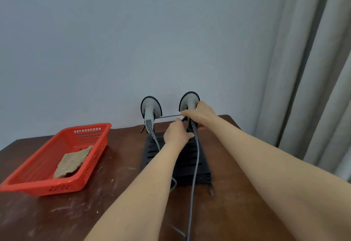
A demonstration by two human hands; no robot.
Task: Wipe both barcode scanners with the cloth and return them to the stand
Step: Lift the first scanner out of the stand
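Two grey barcode scanners hang head-up on a black slotted stand point(201, 166) at the back of the table. The left scanner point(150, 109) sits alone on the stand's thin crossbar. My right hand point(199, 114) grips the handle of the right scanner point(189, 101) from above. Just below, my left hand point(177, 133) holds the lower end of that scanner's handle, where its grey cable point(195, 166) starts. The cable runs down over the stand toward me. A tan cloth point(71, 162) lies crumpled in a red basket point(36, 187) at the left.
The brown wooden table point(121, 193) is scuffed with white marks. A plain wall stands right behind the stand, and grey curtains point(313, 69) hang at the right. A second cable point(173, 183) loops out by the stand's front edge.
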